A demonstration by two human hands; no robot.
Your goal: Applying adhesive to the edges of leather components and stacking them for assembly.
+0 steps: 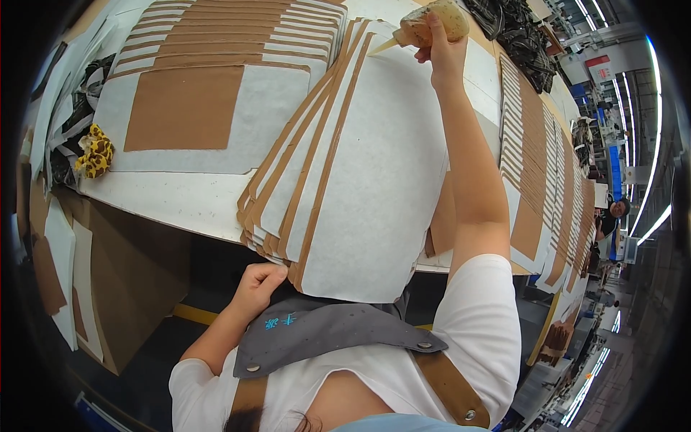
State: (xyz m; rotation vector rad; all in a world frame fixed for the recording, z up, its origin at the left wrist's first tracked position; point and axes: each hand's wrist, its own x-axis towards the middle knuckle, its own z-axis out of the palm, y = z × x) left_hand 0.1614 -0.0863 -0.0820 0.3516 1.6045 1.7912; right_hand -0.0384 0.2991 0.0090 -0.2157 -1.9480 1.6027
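Observation:
My right hand [440,54] is wrapped round a cloudy, stained squeeze bottle [414,29] with amber contents, tipped on its side. Its thin pointed nozzle aims left, with the tip at the far left edge of the uppermost white panel [381,158]. Several such panels with brown edges [288,165] lie fanned out beneath it, overhanging the table's front edge. Down at the near left corner of this fan, my left hand [260,284] is closed, its thumb and fingers pinching the corner of the panels.
Overlapping white panels with brown middles [180,108] cover the table's left part; similar rows [533,158] run along the right. Black plastic bags [511,36] lie at the far right. A yellow spotted bundle [95,151] sits at the left edge. Another person [615,212] is far right.

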